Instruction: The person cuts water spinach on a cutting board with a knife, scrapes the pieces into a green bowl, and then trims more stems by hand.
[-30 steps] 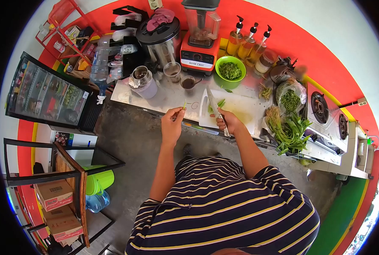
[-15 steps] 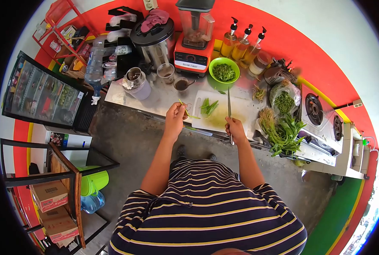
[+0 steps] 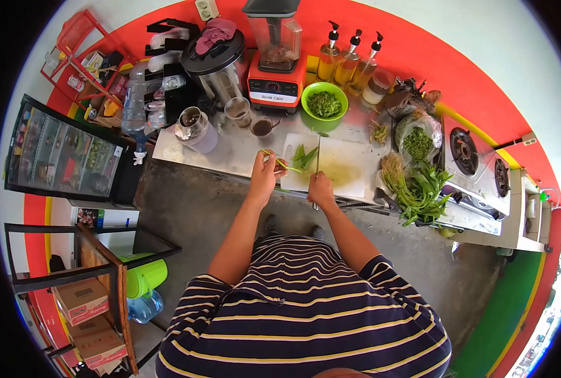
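Above the counter's front edge, my left hand (image 3: pixel 265 175) pinches a thin green stem (image 3: pixel 289 167) whose end reaches over the cutting board. My right hand (image 3: pixel 321 188) is closed round the handle of a knife (image 3: pixel 317 157), its blade pointing away from me over the white cutting board (image 3: pixel 342 165). A few cut green leaves (image 3: pixel 304 155) lie on the board's left part, left of the blade. Behind the board stands a green bowl (image 3: pixel 324 121) of chopped greens (image 3: pixel 324 104). One loose leaf (image 3: pixel 322 134) rests between bowl and board.
To the right lie a bunch of leafy greens (image 3: pixel 421 192) and a plastic bag of herbs (image 3: pixel 417 144), beside the stove (image 3: pixel 472 167). A blender (image 3: pixel 275 69), pump bottles (image 3: pixel 348 63), a glass of dark liquid (image 3: pixel 262 127) and a plastic cup (image 3: pixel 238 111) stand along the counter.
My right hand has moved left with the knife, closer to my left hand and the cut leaves. The held stem now slants lower toward the board. The camera view has shifted slightly.
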The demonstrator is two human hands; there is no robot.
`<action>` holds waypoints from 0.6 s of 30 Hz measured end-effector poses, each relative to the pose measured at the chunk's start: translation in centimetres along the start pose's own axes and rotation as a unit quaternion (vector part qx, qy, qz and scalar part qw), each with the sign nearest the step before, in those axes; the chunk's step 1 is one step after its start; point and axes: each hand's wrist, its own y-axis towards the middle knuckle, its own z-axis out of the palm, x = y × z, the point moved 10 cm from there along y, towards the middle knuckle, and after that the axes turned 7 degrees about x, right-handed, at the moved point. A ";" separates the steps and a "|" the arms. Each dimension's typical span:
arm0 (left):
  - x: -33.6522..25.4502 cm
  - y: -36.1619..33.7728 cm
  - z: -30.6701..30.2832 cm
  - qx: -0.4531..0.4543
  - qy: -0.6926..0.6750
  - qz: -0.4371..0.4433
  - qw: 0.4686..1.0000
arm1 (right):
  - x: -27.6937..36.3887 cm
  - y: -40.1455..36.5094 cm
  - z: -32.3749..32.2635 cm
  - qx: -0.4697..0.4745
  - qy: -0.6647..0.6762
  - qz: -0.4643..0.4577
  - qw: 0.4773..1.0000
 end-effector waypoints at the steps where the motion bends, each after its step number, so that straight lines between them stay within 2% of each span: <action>1: 0.0 -0.1 -0.4 0.000 0.007 -0.003 1.000 | 0.3 0.3 0.5 -0.006 -0.032 -0.001 0.999; 2: -0.1 -0.3 -1.0 -0.015 -0.007 -0.004 1.000 | 0.3 0.7 1.1 -0.004 -0.025 0.001 1.000; 4: 0.0 -0.6 -2.1 -0.030 -0.017 -0.009 0.999 | 1.0 1.5 2.0 -0.020 -0.094 -0.054 0.994; 8: 0.3 -0.7 -3.2 -0.052 -0.027 -0.023 0.998 | 0.7 1.3 2.0 0.001 -0.053 -0.036 0.998; 10: 0.5 -0.3 -3.2 -0.053 -0.029 -0.024 0.998 | 1.8 0.6 -0.5 -0.158 -0.168 -0.150 0.961; 11: 0.6 0.0 -2.9 -0.047 -0.028 -0.023 0.998 | 1.4 0.6 -1.2 -0.162 -0.170 -0.150 0.961; 13: 0.7 0.7 -2.0 -0.034 -0.028 -0.021 0.999 | 1.8 -0.3 -2.7 -0.107 -0.076 -0.117 0.984; 14: 0.8 1.2 -1.3 -0.024 -0.027 -0.026 0.999 | 2.8 -1.2 -3.8 -0.113 -0.078 -0.117 0.984; 16: 0.8 2.0 0.4 -0.009 -0.028 -0.029 0.999 | 4.0 -3.1 -4.1 -0.015 0.132 -0.054 0.990; 18: 0.7 2.9 2.6 0.018 -0.008 -0.033 0.999 | 6.1 -4.8 -5.3 -0.008 0.156 -0.093 0.983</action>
